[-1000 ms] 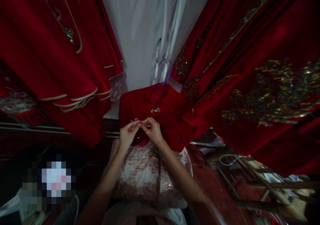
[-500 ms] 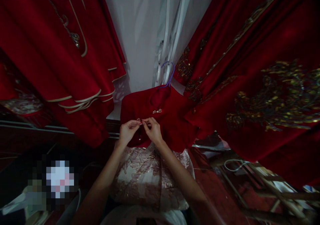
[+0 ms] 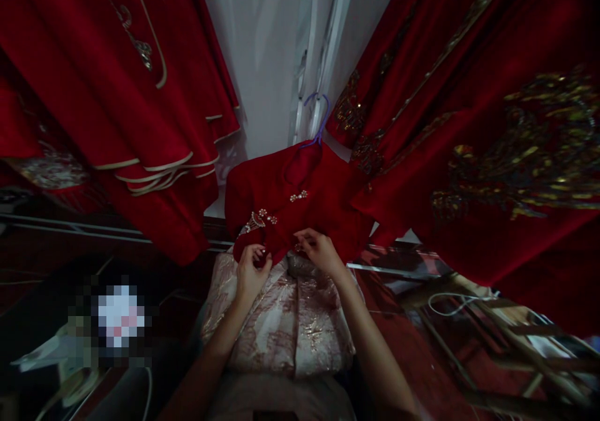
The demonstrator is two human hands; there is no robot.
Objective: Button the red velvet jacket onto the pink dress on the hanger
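A small red jacket (image 3: 323, 205) hangs on a purple hanger (image 3: 319, 121) in front of me, over a pale pink embroidered skirt (image 3: 285, 321). Two pearl clasps show on its front: an upper one (image 3: 299, 196) and a lower one with a fan-shaped tassel (image 3: 260, 218). My left hand (image 3: 253, 270) pinches the jacket's lower left edge. My right hand (image 3: 319, 251) is closed on the hem at the front opening, just below the clasps.
Long red gowns with cream piping (image 3: 140, 127) hang to the left. Red gowns with gold embroidery (image 3: 492, 158) hang to the right. A white wall (image 3: 262, 65) is behind. Wooden slats and a white cord (image 3: 469, 308) lie at lower right.
Both hands dropped from the lower clasp to the jacket's bottom edge. The lower clasp with its tassel is now uncovered and closed. The view has shifted slightly.
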